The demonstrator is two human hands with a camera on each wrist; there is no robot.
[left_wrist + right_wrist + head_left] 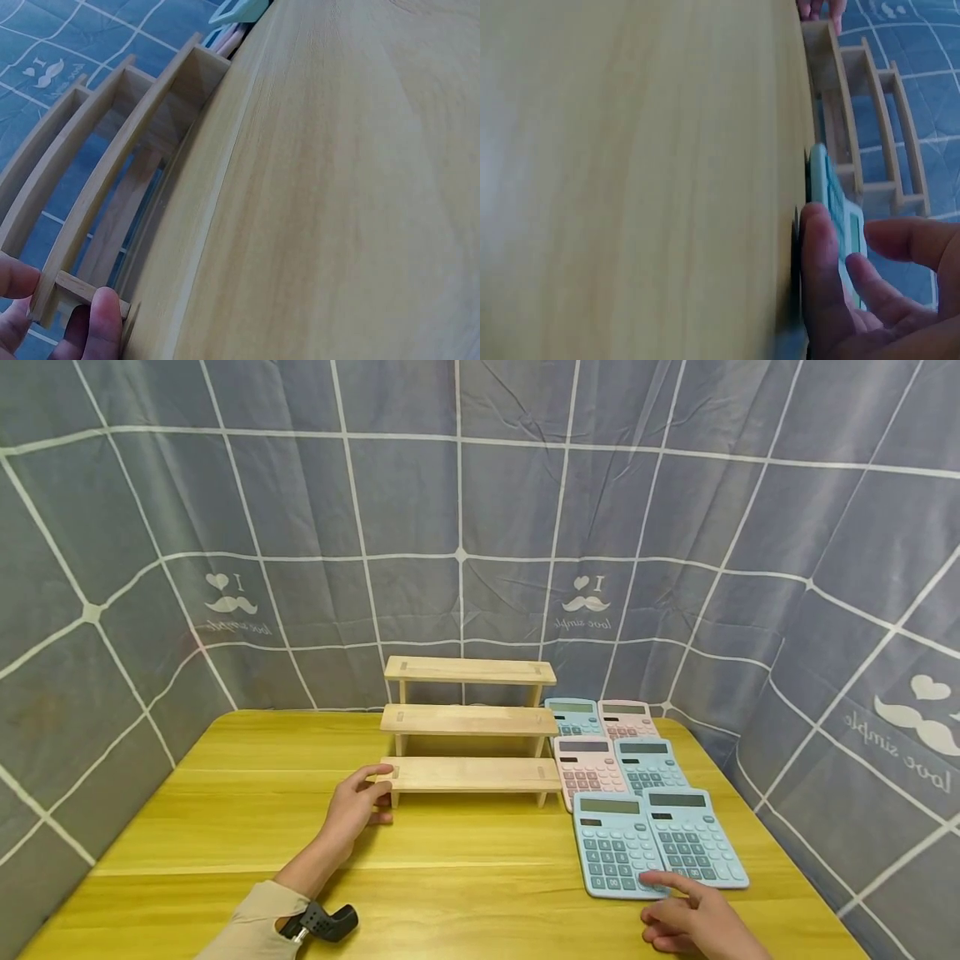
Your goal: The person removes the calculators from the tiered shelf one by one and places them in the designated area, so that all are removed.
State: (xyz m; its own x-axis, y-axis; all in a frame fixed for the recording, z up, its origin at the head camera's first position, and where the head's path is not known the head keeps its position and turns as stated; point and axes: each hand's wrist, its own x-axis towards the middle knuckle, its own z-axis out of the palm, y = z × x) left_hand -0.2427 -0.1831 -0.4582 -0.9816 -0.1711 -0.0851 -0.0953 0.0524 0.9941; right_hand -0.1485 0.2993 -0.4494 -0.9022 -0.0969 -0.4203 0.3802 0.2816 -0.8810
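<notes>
A three-tier wooden display stand [476, 774] sits at the back middle of the table. My left hand [352, 806] holds the left end of its lowest tier, fingers at the board's edge and by the leg [86, 289]. Several calculators lie in overlapping rows to the right of the stand. Nearest me are a blue calculator [613, 843] and, at its right, another blue calculator [693, 839]. My right hand [701, 918] is at their lower edge, index finger extended over the bottom corner. Whether that fingertip touches is unclear. In the right wrist view, the fingers are spread beside a blue calculator [829, 191].
Behind the front pair lie a pink calculator [588, 768] and a blue one [648, 763]. Farther back are a blue calculator [573, 717] and a pink one [627, 718]. A grey checked curtain [420, 510] surrounds the yellow wooden table [247, 802].
</notes>
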